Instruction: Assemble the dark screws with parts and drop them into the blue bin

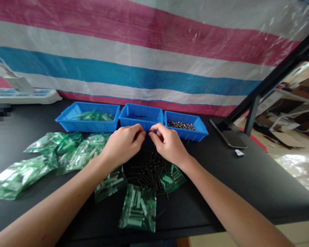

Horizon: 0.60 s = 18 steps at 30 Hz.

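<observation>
Left hand and right hand both look kinda pinched between the screws and middle bin, can't tell on what.

Ahead of you hangs a striped sheet, with a power strip before it on your left. To your right, a phone lies on the desk near a small white object; beyond the black frame you see a cardboard box.

The left hand and right hand curled fingertips close together above the black table, dark screws lay toward its near edge, and three blue bins lined its far edge.
</observation>
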### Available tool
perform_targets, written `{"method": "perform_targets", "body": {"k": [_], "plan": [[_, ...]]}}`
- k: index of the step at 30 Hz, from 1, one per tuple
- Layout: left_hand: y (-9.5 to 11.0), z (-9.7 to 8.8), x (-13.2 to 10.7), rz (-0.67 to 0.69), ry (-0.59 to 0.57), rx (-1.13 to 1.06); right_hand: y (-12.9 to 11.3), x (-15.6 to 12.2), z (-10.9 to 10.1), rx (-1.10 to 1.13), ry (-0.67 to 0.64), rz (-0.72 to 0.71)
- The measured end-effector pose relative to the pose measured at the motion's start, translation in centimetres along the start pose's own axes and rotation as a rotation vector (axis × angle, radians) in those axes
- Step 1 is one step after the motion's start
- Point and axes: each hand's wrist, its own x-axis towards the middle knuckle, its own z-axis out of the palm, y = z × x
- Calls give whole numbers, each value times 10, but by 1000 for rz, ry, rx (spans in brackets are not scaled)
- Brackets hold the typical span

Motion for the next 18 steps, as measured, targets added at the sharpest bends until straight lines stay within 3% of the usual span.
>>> {"method": "perform_targets", "body": {"k": [12, 18], "plan": [[0, 2, 1, -23, -81, 21, 1, 2, -4, -35, 61, -49], [-4, 8, 0, 52, -163, 12, 9, 6, -14, -149, 319, 69]]}}
